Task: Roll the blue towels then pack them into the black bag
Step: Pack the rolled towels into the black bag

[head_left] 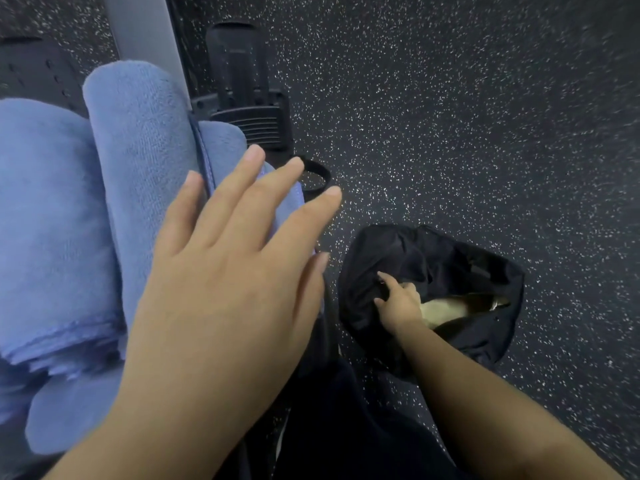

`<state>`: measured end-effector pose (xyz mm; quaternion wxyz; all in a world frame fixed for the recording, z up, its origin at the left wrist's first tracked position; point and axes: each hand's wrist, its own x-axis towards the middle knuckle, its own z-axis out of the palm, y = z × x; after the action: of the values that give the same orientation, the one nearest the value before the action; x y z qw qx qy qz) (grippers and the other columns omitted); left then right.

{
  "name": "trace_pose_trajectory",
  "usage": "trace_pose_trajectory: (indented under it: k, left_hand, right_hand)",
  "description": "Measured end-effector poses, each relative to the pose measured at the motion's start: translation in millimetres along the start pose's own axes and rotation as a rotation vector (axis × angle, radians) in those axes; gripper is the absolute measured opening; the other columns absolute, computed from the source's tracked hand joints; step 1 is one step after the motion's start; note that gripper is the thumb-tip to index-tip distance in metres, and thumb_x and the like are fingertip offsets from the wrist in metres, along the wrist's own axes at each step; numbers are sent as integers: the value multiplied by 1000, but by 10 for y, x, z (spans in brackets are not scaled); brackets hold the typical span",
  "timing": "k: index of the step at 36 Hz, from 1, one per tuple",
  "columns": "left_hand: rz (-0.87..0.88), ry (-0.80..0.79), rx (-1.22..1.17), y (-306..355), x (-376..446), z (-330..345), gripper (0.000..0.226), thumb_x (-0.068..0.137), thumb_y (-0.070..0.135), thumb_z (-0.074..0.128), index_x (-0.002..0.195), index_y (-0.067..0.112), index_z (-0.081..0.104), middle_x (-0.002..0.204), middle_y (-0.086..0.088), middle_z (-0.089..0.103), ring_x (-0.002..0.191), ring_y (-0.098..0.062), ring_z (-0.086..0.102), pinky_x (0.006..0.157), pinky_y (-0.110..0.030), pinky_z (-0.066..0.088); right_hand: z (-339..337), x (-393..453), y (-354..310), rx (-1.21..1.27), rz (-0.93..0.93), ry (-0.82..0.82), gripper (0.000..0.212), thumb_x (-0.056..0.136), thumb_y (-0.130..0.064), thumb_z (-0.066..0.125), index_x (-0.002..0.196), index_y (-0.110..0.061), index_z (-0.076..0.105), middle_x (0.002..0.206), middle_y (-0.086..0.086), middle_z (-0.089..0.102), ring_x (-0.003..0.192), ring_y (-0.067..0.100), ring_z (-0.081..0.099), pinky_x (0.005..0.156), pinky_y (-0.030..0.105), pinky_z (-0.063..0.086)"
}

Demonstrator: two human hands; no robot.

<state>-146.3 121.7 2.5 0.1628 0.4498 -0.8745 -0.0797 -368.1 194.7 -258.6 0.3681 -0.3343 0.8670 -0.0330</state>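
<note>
My left hand (221,271) lies flat, fingers straight, on the rolled blue towels (138,161) at left. My right hand (398,303) grips the black bag's (450,265) rim on the speckled dark floor (485,116), near right.

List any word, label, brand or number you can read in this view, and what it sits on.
None can be read.
Black equipment post: a faint mark near its top, too blurred to read.
Blue towels: no tag or print showing.
Black bag, gripped by the right hand: no visible logo or label.
Left hand covers part of the towels, so anything beneath it is hidden.
</note>
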Motion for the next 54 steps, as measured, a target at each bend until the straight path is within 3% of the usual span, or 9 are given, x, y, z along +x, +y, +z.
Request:
trace_pose_trajectory:
  k: [5,15,21,28,33,38,44,50,54]
  left_hand:
    - [-5,-11,4,7,1,5,44,91,31,43,131,20,56,139,-9,52,136,-31,40,110,-52,21]
    - [19,12,31,22,-32,3,44,90,30,41,130,19,56,139,-12,51,134,-33,41,107,-58,27]
    - [109,14,75,87,-101,15,42,89,25,41,126,17,60,136,-14,54,129,-35,48,102,-61,33]
    - [132,-5,61,496,-337,-268,46,86,28,38,126,21,59,135,-10,55,127,-31,50,100,-61,36]
    - [195,-64,-28,801,-456,-637,41,85,28,44,123,24,60,133,-8,56,124,-31,53,91,-55,49]
    - [203,2,-106,1086,-555,-1131,37,84,23,51,117,20,66,126,-8,61,117,-32,59,87,-47,51]
    - [150,139,-438,1439,-762,-1696,42,92,33,48,134,29,51,131,19,51,123,3,44,104,-23,37]
    - [268,358,-455,1631,-903,-2332,60,88,23,55,144,30,35,142,6,42,137,-2,31,112,-18,24]
    - [261,410,-419,1536,-1097,-2619,61,87,6,63,136,34,42,130,6,50,124,0,42,105,-13,30]
  right_hand:
    - [-27,-106,30,99,-124,178,35,91,5,46,118,-8,65,115,13,55,106,29,55,84,14,30]
    - [-447,-610,-40,310,-251,429,43,82,18,43,111,-1,70,115,11,65,111,23,58,98,12,31]
    - [-877,-1012,-56,448,-272,592,43,80,20,45,106,-2,72,109,6,65,102,12,53,89,-8,21]
    - [-1518,-1520,-17,534,-355,717,41,84,18,46,111,-2,69,110,2,62,105,11,52,91,-6,23]
    - [-1999,-1979,1,603,-409,792,38,88,15,47,113,-3,69,116,7,64,107,13,55,90,-6,26]
    - [-2414,-2562,-190,694,-544,844,35,89,13,49,112,-5,69,112,1,63,105,10,55,89,-4,29]
    - [-2665,-3475,-608,791,-842,813,35,90,9,52,107,-15,71,104,-21,60,100,-16,53,91,2,34]
    - [-2639,-4313,-947,698,-1256,820,34,91,0,53,118,-18,65,113,-13,64,108,1,59,97,21,44]
    - [-2558,-4675,-1109,663,-1426,807,36,88,5,54,117,-12,66,112,-12,62,106,-7,56,93,22,46]
